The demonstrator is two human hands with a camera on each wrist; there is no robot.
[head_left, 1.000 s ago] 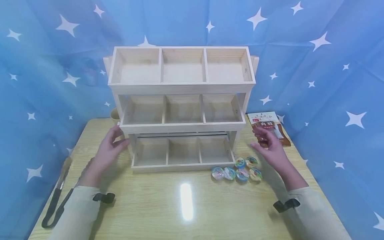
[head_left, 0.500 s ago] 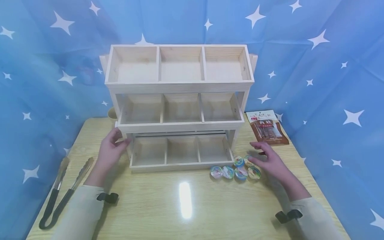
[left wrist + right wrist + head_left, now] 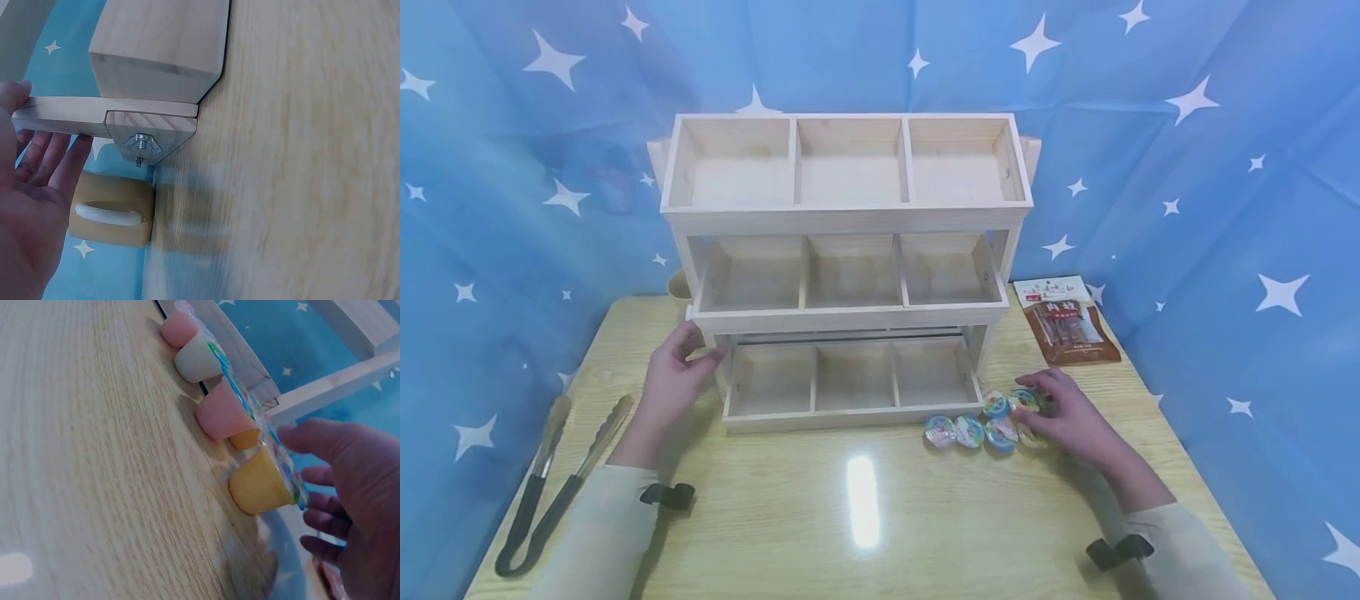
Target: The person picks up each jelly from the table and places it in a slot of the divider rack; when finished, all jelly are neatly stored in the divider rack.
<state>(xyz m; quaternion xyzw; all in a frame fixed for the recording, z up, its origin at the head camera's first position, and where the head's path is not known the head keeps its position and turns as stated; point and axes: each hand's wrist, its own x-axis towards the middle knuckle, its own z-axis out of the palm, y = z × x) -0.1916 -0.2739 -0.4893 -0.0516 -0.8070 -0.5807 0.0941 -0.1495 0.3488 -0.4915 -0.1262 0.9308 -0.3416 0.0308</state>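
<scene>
A three-tier pale wooden rack (image 3: 850,221), each tier split into three compartments, stands at the middle of the table. My left hand (image 3: 677,379) holds the rack's left side leg (image 3: 62,112), thumb on one side and fingers on the other. Several small jelly cups (image 3: 259,481), with pink, white and yellow contents and printed film lids, sit by the rack's front right corner. Over the rightmost cups hovers my right hand (image 3: 1067,417), fingers loosely bent and thumb apart, gripping nothing. It partly hides those cups in the head view.
Black-handled metal tongs (image 3: 542,492) lie spread at the table's left edge. Behind the rack's left side is a tan cup (image 3: 112,209) with a white handle. A brown snack packet (image 3: 1067,321) lies at the back right. A starry blue curtain (image 3: 1225,208) surrounds the table.
My right hand has come down and nearer, from in front of the snack packet to over the jelly cups. My left hand stays at the rack's leg. The head view has shifted slightly.
</scene>
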